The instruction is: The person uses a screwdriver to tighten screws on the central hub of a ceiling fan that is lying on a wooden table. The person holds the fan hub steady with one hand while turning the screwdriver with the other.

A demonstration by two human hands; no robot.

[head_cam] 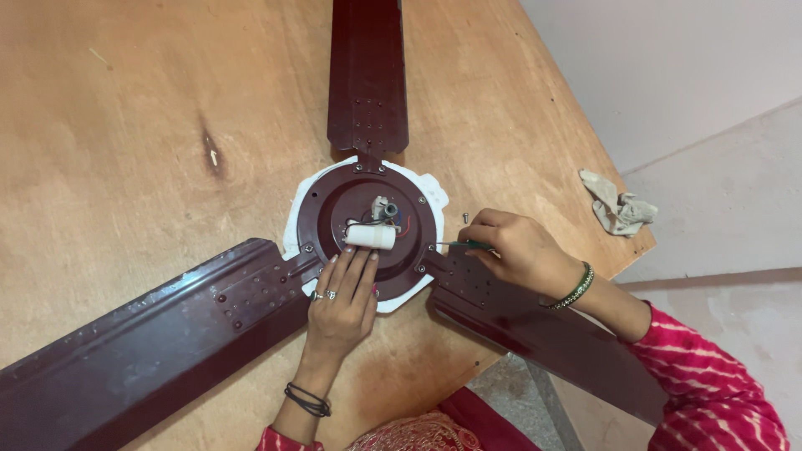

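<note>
Ceiling fan (pixel 368 225) is lying flat on the wooden worktop (pixel 125 125), motor hub roughly dead centre, sitting on a white pad. Three dark maroon blades stick out at about 12, 4 and 8 o'clock from the hub. The cover looks to be off: you can see a white cylindrical capacitor (pixel 370 237) and a bit of wiring in the middle.

Right hand (pixel 514 250) is clenched around a green-handled screwdriver (pixel 464 245), tip aimed in at the hub's rim at around 3 o'clock. Left hand (pixel 344 296) is flat and open at 6 o'clock, fingers resting on the hub plate and touching the capacitor, gripping nothing.

If I were doing this bit: keep that left palm pressing down so the hub doesn't spin when you put torque on. Get the driver square in the screw head before turning, since a shallow angle like this could cam out and chew the slot. Mind the fingertips near the wires too.

There's a loose screw (pixel 465 216) on the worktop just at 1 o'clock of the right hand, easy to knock off. A crumpled rag (pixel 616 205) sits near the worktop's edge at 3 o'clock.
</note>
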